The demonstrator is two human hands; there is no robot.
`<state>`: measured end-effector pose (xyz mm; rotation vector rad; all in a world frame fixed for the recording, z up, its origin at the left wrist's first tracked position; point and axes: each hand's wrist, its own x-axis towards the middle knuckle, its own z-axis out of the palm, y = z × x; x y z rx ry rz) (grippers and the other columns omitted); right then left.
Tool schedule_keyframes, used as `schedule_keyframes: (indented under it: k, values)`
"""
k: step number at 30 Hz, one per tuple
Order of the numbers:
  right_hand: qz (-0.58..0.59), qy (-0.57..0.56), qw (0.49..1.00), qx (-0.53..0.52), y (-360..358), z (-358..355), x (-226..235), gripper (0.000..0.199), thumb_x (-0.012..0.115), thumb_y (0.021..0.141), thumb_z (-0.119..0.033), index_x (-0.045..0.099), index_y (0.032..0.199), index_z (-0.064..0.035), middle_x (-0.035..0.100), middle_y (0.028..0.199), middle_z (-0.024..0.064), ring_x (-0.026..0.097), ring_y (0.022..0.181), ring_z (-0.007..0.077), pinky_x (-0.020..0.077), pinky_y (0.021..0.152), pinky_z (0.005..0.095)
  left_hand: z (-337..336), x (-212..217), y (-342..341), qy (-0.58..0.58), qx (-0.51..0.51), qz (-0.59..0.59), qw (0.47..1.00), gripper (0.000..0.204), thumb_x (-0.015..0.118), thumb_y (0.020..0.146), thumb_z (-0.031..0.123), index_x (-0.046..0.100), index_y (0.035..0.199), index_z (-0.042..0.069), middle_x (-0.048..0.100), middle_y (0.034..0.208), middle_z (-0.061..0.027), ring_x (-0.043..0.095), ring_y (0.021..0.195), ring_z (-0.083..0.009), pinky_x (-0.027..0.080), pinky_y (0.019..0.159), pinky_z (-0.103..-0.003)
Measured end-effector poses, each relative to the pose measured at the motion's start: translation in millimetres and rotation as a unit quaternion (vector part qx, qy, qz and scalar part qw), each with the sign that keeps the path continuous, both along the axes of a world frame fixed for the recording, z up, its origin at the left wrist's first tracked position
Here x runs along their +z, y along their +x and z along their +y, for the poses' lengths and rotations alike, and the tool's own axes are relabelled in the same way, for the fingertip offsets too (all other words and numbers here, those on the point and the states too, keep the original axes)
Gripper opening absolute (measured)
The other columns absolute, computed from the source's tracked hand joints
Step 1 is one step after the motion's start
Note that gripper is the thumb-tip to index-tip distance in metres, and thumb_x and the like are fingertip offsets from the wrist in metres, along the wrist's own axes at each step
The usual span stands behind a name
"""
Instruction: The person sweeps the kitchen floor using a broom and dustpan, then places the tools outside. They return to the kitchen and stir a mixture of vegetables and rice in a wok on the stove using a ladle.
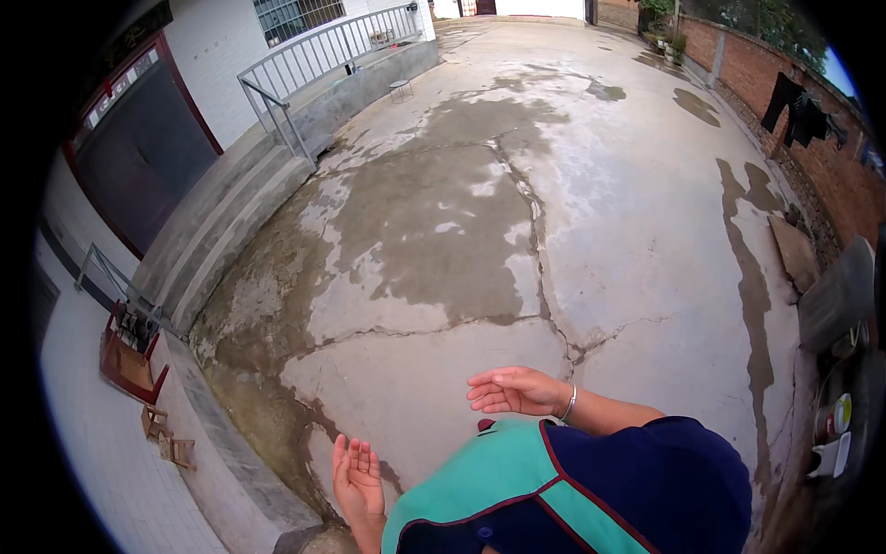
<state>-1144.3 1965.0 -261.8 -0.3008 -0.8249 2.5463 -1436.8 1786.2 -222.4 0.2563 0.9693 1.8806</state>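
Observation:
Both of my hands are raised in front of my body above the concrete yard [425, 365]. My left hand [358, 478] is held upright at the lower middle, its fingers extended, with nothing in it. Farther right, my right hand [515, 391] points leftward with fingers stretched out and the palm partly showing, also holding nothing. A silver bracelet [570, 403] circles my right wrist. The hands are apart and touch no object. Nearest to them is my teal and navy top [480, 466] with dark red piping.
Concrete steps [231, 208] with a metal railing [323, 55] lead to a dark door [143, 148] on the left. A wooden chair [134, 365] and small stools [175, 450] stand below it. Cracks and damp patches mark the yard. Dark clothes [798, 113] hang along the right brick wall.

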Motion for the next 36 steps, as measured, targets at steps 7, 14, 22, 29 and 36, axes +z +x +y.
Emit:
schedule_keyframes:
  k: [7, 14, 22, 29, 36]
  values:
    - [0.020, 0.140, 0.972, 0.187, -278, 207, 85, 0.040, 0.048, 0.094, -0.026, 0.046, 0.124, 0.0005, 0.057, 0.113, 0.0111, 0.058, 0.104, 0.0194, 0.0473, 0.090, 0.0293, 137, 35, -222, 0.048, 0.078, 0.027, 0.995, 0.042, 0.051, 0.091, 0.019, 0.042, 0.129, 0.006, 0.057, 0.115, -0.0100, 0.053, 0.107, -0.0211, 0.042, 0.096, -0.035]
    - [0.036, 0.091, 0.981, 0.168, -526, 357, 62, 0.038, 0.049, 0.094, -0.025, 0.047, 0.123, 0.0001, 0.058, 0.113, 0.0104, 0.059, 0.103, 0.0187, 0.0477, 0.089, 0.0290, 299, 60, -465, -0.010, 0.147, -0.053, 0.988, 0.034, 0.054, 0.090, 0.016, 0.051, 0.121, 0.003, 0.059, 0.109, -0.0107, 0.055, 0.101, -0.0220, 0.044, 0.092, -0.035]
    - [0.035, 0.052, 0.997, 0.040, -753, 542, 60, 0.046, 0.051, 0.092, -0.023, 0.042, 0.126, 0.0067, 0.056, 0.117, 0.0197, 0.057, 0.108, 0.0286, 0.0468, 0.093, 0.0348, 527, 58, -762, 0.074, 0.064, 0.022, 0.995, 0.045, 0.043, 0.091, 0.008, 0.034, 0.134, 0.001, 0.056, 0.114, -0.0139, 0.056, 0.105, -0.0232, 0.048, 0.090, -0.036]
    - [0.029, 0.066, 0.995, 0.070, -1024, 716, 31, 0.048, 0.051, 0.092, -0.024, 0.040, 0.127, 0.0075, 0.055, 0.117, 0.0210, 0.057, 0.107, 0.0295, 0.0474, 0.092, 0.0363, 588, 19, -1011, 0.042, 0.245, -0.018, 0.968, 0.045, 0.044, 0.091, 0.008, 0.034, 0.134, 0.001, 0.053, 0.119, -0.0135, 0.053, 0.111, -0.0235, 0.044, 0.096, -0.036]
    - [0.075, 0.139, 0.968, 0.197, -1342, 865, 93, 0.049, 0.051, 0.092, -0.025, 0.040, 0.127, 0.0077, 0.056, 0.116, 0.0206, 0.058, 0.106, 0.0296, 0.0478, 0.091, 0.0372, 615, 14, -1233, 0.091, 0.390, 0.014, 0.916, 0.046, 0.041, 0.092, 0.008, 0.031, 0.137, 0.002, 0.053, 0.122, -0.0131, 0.050, 0.116, -0.0227, 0.040, 0.101, -0.037]
